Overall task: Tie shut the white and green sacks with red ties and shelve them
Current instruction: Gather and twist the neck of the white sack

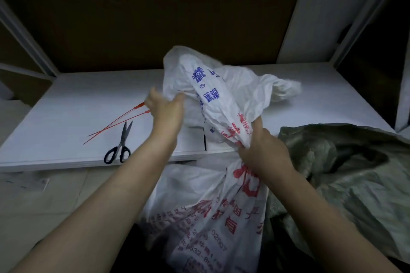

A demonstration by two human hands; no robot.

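Observation:
A white woven sack (210, 210) with red and blue print stands in front of the shelf, its loose top bunched upward over the shelf edge. My right hand (261, 148) grips the gathered neck of the sack. Higher up, my left hand (165, 106) holds a fold of the loose top. A green sack (346, 175) lies open to the right, leaning against the white one. Two red ties (117, 122) lie on the white shelf (77, 99), left of my left hand.
Black-handled scissors (121, 146) lie near the shelf's front edge, just below the red ties. Grey metal uprights (363, 20) frame the shelf at both sides. A dark board backs the shelf. Pale floor shows at lower left.

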